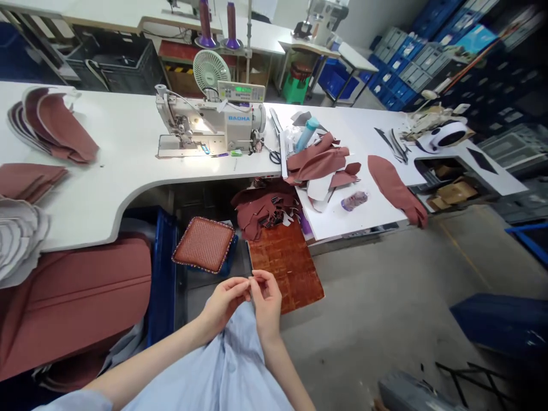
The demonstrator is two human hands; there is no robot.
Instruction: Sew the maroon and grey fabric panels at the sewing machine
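Note:
My left hand (226, 299) and my right hand (267, 297) meet in front of my light blue shirt (231, 365), fingertips pinched together. Whatever they hold, if anything, is too small to make out. Beyond them stands a square stool with a woven brown cushion (204, 244). To its right, a reddish-brown board (286, 268) carries a heap of maroon scraps (265, 208). On the white table (128, 154) farther off is a sewing machine (214, 123) with its lamp lit, and scissors (274, 155) lie to its right.
Maroon cut pieces (60, 123) are stacked on the table's left. A blue bin (160, 268) with large maroon panels (85, 291) stands below. At right, more maroon pieces (319, 162), a light blue bottle (307, 134) and a thread cone (354, 200) lie on the tabletop.

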